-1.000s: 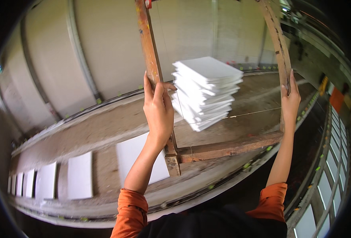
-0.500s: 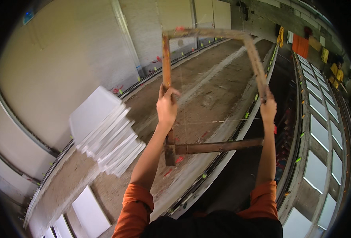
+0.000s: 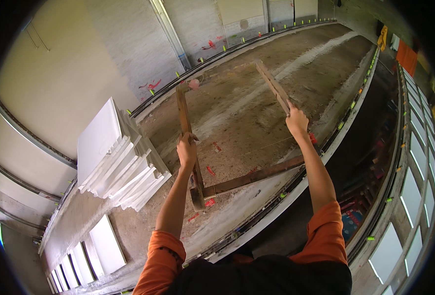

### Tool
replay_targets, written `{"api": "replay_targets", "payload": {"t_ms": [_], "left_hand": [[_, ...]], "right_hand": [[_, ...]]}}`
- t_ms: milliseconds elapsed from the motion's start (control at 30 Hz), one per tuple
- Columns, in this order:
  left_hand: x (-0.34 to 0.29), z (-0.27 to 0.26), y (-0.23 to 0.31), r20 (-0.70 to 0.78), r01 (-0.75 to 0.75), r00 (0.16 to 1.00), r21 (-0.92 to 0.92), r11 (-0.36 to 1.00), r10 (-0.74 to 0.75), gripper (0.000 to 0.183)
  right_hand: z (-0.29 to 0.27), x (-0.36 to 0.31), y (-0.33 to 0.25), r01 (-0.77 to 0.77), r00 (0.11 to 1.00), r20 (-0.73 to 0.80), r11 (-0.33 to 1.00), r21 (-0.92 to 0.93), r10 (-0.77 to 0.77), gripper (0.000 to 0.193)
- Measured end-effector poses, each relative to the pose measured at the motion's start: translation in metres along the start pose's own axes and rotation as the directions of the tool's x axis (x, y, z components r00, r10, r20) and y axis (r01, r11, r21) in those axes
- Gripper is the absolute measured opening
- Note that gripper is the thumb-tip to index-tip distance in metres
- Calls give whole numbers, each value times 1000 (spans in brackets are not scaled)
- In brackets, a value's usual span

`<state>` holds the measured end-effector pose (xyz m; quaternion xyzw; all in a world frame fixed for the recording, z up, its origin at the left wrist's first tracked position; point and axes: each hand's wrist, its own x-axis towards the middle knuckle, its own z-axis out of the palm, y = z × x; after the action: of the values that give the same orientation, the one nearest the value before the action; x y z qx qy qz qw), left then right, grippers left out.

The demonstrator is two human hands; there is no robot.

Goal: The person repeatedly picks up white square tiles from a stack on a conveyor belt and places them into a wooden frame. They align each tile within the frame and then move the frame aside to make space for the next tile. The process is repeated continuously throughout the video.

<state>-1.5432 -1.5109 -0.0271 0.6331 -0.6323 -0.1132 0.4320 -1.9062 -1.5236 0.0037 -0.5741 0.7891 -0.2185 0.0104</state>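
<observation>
Left hand (image 3: 187, 150) was closed around the left upright of one rusty brown frame (image 3: 249, 178); right hand (image 3: 296, 120) was wrapped round its right upright. The frame, three bars visible (two uprights, one crossbar at the near end), hung over the long dusty bed (image 3: 256, 98), near picture centre. At 9 o'clock from the left hand: one stack of white slabs (image 3: 119, 160), fanned; count within it could not be told. At 7 o'clock, single white slabs (image 3: 106, 243) lay in a row, at least four. Both sleeves (image 3: 161, 258) were orange.
</observation>
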Motion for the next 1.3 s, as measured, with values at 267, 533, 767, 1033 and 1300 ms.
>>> {"api": "replay_targets", "payload": {"t_ms": [267, 533, 767, 1033, 1300], "left_hand": [[-27, 21, -29, 25, 92, 995, 53, 994, -94, 20], [-39, 28, -12, 152, -33, 988, 428, 903, -36, 30], [-67, -46, 7, 300, -302, 932, 341, 890, 202, 42], [-159, -237, -21, 27, 138, 990, -109, 984, -136, 11], [-159, -249, -187, 85, 634, 690, -550, 544, -719, 79]], "right_hand": [[39, 0, 2, -18, 979, 202, 998, -58, 30, 55], [48, -2, 6, 81, 994, 91, 971, -226, -62, 59], [58, -37, -59, 266, 959, -28, 927, -265, -283, 54], [53, -89, -210, 336, 755, 162, 587, 736, -635, 46], [197, -146, -346, -497, 620, 650, 421, 759, -439, 43]]}}
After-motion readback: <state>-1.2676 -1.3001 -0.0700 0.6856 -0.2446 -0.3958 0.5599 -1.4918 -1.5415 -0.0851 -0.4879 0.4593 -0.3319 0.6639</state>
